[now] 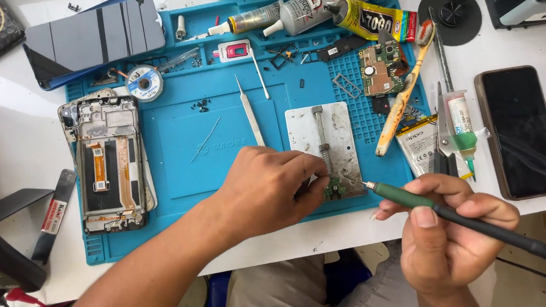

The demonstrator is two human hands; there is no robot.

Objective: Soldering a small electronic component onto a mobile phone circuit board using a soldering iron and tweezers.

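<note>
My left hand (268, 188) rests on the blue work mat (180, 171), its fingers pinched on a small green circuit board (335, 188) clamped at the near end of a white metal holder plate (322, 148). My right hand (455, 234) grips a dark green soldering iron (412, 199) like a pen. Its thin tip points left and sits just above the small board. The iron's black cord runs off to the right.
An opened phone frame (108, 162) lies at the mat's left, tweezers (250, 117) in the middle. Glue tubes (315, 11), a larger circuit board (382, 70), a toothbrush (405, 93) and a battery (422, 145) lie at the right. A dark phone (520, 131) rests off the mat.
</note>
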